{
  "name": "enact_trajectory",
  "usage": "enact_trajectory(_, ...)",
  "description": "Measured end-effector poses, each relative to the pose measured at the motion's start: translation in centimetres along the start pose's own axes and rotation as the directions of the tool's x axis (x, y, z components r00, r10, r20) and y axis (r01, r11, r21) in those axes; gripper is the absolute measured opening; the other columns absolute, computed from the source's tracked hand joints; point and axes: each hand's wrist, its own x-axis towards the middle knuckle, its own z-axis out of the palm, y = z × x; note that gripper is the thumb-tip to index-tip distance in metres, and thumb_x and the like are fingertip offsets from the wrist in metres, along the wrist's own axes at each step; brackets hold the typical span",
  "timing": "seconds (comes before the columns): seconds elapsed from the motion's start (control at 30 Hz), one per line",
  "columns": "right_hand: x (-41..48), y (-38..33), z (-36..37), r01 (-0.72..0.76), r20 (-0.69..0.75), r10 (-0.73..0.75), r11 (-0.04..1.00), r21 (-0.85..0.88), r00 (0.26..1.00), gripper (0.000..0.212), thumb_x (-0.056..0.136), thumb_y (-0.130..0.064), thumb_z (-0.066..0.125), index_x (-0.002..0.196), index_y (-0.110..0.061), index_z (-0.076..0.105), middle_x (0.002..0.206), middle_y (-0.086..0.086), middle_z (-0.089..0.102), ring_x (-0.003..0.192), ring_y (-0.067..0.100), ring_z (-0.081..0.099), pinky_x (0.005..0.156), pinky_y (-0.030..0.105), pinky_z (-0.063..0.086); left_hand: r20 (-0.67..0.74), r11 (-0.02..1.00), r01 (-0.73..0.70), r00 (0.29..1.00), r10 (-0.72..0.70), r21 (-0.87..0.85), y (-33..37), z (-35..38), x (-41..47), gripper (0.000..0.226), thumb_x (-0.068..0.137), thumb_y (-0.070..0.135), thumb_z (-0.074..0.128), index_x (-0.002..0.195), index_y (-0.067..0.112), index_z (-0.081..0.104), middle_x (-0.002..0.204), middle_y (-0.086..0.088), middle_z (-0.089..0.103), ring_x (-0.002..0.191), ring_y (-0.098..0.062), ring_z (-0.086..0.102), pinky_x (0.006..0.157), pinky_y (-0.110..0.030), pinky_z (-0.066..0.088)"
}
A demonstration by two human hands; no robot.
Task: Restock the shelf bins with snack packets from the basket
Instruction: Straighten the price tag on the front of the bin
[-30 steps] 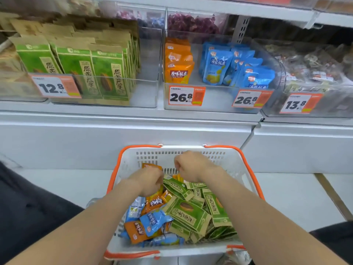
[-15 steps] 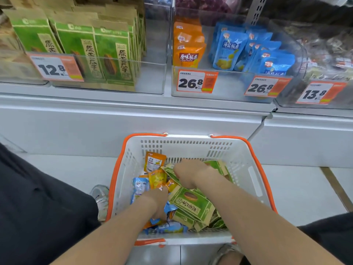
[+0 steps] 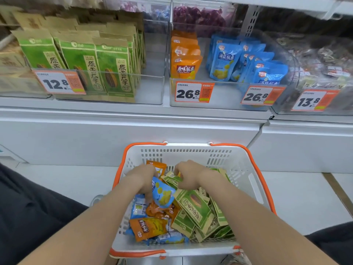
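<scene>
Blue packet in left hand below "26.8" tag

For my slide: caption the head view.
In the basket, left hand grips a blue packet, right hand a green packet.

price tags: 12.8, 26.8, 26.8, 13.8 | white floor | slotted upright

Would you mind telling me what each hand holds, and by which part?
The left hand grips a blue packet by its top; right hand pinches a green packet by its top edge.
</scene>
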Motion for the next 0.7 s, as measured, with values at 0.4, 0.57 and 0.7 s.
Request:
enact_trajectory(0.4,-2.1,1.9,-4.7,0.255,-0.432,0.141,0.631,0.733,0.891,0.050,0.073,-0.028,0.094,0.115,-0.023,0.068,0.102,-0.004,0.078,0.094,0.014,0.076,0.091,0.045,0.061,-0.317,0.304,-0.322,0.946,0.068,-0.896,2.2,-4.2,-1.3,0.027,0.096,0.033,0.075,0.113,0.012,0.076,0.103,-0.004,0.081,0.099,-0.020,0.078,0.089,-0.045,0.062)
enact_trajectory(0.57,-4.0,1.4,-7.8,0.416,-0.560,0.188,0.491,0.765,0.807,0.050,0.079,-0.004,0.089,0.120,-0.011,0.061,0.103,0.005,0.077,0.084,0.013,0.077,0.072,0.025,0.060,-0.505,0.179,-0.495,0.863,-0.012,-0.850,5.4,-6.8,-1.8,0.025,0.104,0.029,0.064,0.095,0.006,0.066,0.098,-0.011,0.080,0.100,-0.028,0.077,0.078,-0.040,0.064)
enact_trajectory(0.7,-5.7,1.3,-11.3,0.498,-0.656,0.117,0.557,0.665,0.746,0.053,0.078,-0.005,0.089,0.123,-0.014,0.061,0.104,0.003,0.079,0.088,0.017,0.078,0.078,0.036,0.064,-0.706,0.244,-0.674,0.705,-0.070,-0.697,7.3,-9.0,-2.6,0.033,0.104,0.023,0.064,0.089,-0.003,0.049,0.088,-0.015,0.076,0.080,-0.033,0.074,0.065,-0.044,0.062)
